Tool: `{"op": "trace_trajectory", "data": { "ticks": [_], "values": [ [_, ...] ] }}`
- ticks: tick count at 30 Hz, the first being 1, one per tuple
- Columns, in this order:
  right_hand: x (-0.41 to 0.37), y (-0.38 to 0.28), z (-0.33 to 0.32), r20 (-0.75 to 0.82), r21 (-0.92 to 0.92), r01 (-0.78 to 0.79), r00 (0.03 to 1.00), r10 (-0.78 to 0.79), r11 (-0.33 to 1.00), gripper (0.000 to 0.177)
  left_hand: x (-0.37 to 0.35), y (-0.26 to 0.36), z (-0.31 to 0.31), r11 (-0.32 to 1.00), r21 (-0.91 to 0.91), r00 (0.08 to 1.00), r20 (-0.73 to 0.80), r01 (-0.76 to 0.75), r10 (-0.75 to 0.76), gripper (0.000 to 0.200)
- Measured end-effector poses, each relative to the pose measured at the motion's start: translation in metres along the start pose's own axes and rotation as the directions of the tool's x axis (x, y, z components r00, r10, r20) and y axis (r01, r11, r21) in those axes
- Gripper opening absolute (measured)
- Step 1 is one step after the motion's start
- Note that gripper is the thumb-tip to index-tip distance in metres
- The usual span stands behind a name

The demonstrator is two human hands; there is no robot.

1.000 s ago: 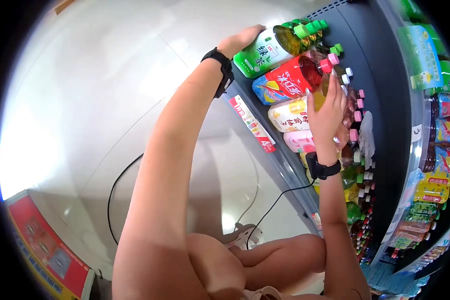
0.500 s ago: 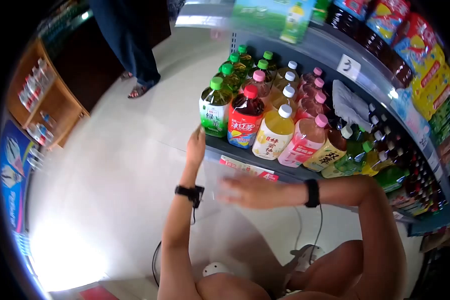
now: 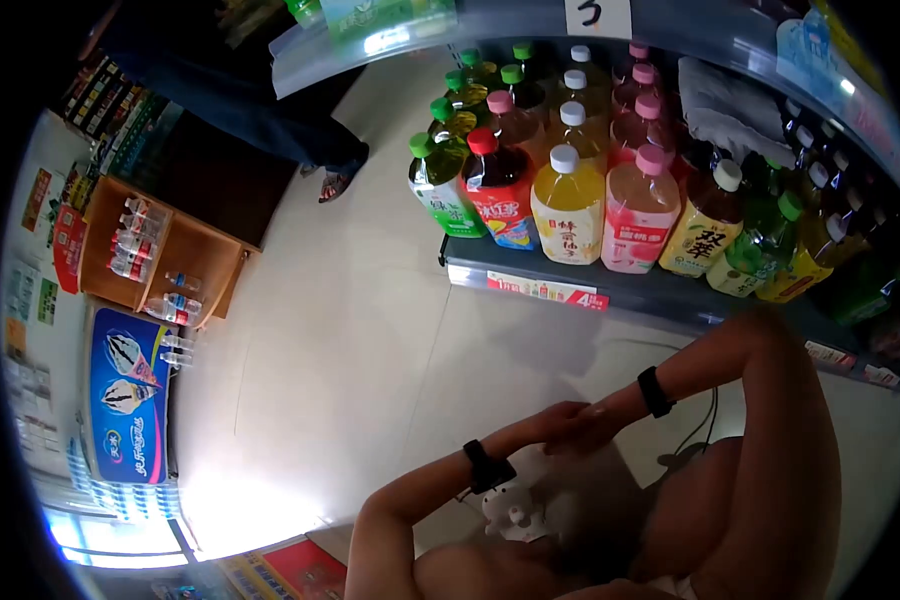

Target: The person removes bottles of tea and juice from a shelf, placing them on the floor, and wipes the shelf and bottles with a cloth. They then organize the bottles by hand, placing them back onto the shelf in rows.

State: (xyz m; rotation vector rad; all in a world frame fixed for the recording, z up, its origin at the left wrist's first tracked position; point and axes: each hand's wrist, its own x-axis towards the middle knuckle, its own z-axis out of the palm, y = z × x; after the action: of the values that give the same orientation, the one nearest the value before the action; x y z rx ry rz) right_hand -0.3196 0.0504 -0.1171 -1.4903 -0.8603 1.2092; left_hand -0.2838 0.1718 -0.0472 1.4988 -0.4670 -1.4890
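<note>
My left hand (image 3: 550,426) and my right hand (image 3: 595,424) meet above my lap, touching and overlapping each other. Their fingers are in shadow and partly hidden, so I cannot make out how they are bent or whether anything is between them. Beyond them, on the low shelf, stand rows of drink bottles. At the front are a green tea bottle (image 3: 440,185), a red-capped iced tea bottle (image 3: 499,195), a yellow drink bottle (image 3: 567,212) and a pink drink bottle (image 3: 641,217). Both hands are apart from the bottles.
The shelf edge carries a price strip (image 3: 545,290); an upper shelf (image 3: 510,40) overhangs the bottles. A grey cloth (image 3: 730,105) lies over bottles at the back right. At the left are a wooden cabinet (image 3: 205,240) and a blue ice cream poster (image 3: 125,400). A person's foot (image 3: 335,183) is on the floor.
My left hand has left the side of the green tea bottle and come down toward my lap. My right hand has also lowered, and the two now touch. My view has turned left.
</note>
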Motion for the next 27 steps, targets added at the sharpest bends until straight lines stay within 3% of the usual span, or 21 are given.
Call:
{"op": "trace_trajectory", "data": {
  "ticks": [1,3,6,7,8,11,20,27],
  "values": [
    [-0.003,0.0,0.005,0.037,0.114,-0.085,0.996,0.082,0.99,0.009,0.002,-0.004,0.001,1.0,0.023,0.997,0.072,0.015,-0.016,0.05],
    [-0.009,-0.001,0.012,0.029,0.161,-0.075,0.997,0.072,0.984,0.011,0.012,-0.017,-0.004,0.997,0.075,0.974,0.224,0.027,-0.043,0.051],
    [-0.023,-0.002,0.005,0.013,0.211,-0.071,0.997,0.07,0.975,0.012,0.023,-0.028,-0.007,0.986,0.16,0.995,0.088,0.039,-0.054,0.053],
    [-0.03,-0.002,-0.002,0.006,0.225,-0.071,0.997,0.071,0.972,0.013,0.034,-0.043,-0.009,0.994,0.111,1.0,-0.001,-0.012,0.012,0.051],
    [-0.037,-0.001,-0.007,-0.011,0.234,-0.076,0.997,0.08,0.969,0.014,0.024,-0.014,-0.005,0.973,0.231,0.994,-0.105,-0.018,0.043,0.046],
    [-0.056,-0.001,-0.021,-0.029,0.263,-0.095,0.994,0.106,0.96,0.016,0.032,-0.012,-0.011,0.921,0.378,0.972,-0.166,-0.091,0.165,0.044],
    [-0.062,-0.002,-0.023,-0.082,0.266,-0.092,0.99,0.118,0.959,0.021,0.032,-0.013,-0.011,0.851,0.525,0.964,-0.216,-0.02,0.156,0.048],
    [-0.06,0.002,-0.025,-0.093,0.283,-0.049,0.993,0.078,0.958,0.026,0.032,-0.013,-0.009,0.845,0.535,0.968,-0.208,-0.005,0.138,0.043]
  ]
}}
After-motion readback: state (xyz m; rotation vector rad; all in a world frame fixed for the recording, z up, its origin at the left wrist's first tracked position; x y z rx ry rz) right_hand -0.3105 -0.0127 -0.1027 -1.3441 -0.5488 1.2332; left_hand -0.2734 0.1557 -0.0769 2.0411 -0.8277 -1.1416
